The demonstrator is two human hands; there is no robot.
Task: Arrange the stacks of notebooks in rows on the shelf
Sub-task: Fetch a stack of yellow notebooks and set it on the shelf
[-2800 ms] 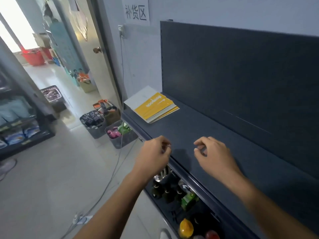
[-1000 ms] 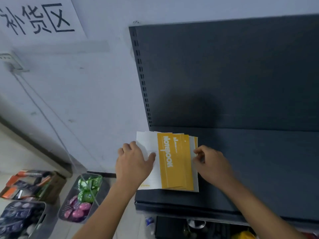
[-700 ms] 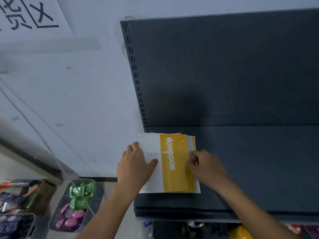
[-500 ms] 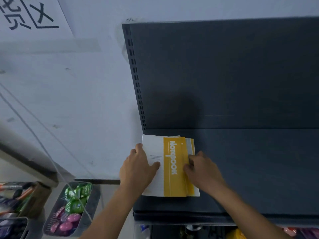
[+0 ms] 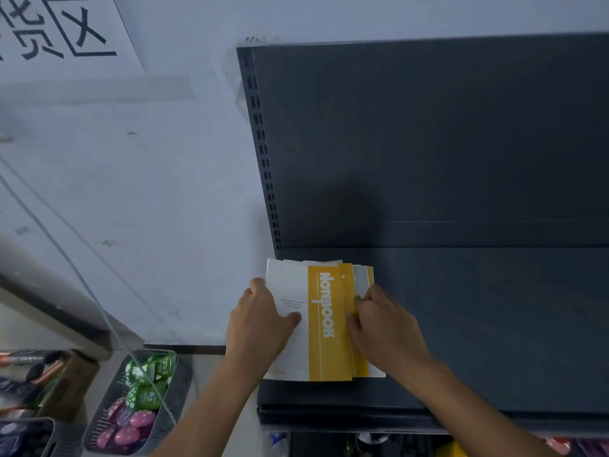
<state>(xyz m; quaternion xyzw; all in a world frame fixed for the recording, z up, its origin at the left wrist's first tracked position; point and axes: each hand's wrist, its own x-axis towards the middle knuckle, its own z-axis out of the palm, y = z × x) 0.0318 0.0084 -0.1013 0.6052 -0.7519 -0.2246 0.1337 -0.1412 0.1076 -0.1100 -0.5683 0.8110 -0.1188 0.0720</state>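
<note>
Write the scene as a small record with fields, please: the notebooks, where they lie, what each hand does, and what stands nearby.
item: one stack of notebooks, white and yellow covers, edges slightly fanned
place: flat on the dark shelf, at its left end
left hand: grips the stack's left edge, thumb on the top cover
right hand: holds the stack's right edge, fingers curled
rows: none formed yet; only this stack is in view
nearby: grey basket with green and pink items, on the floor left of the shelf
</note>
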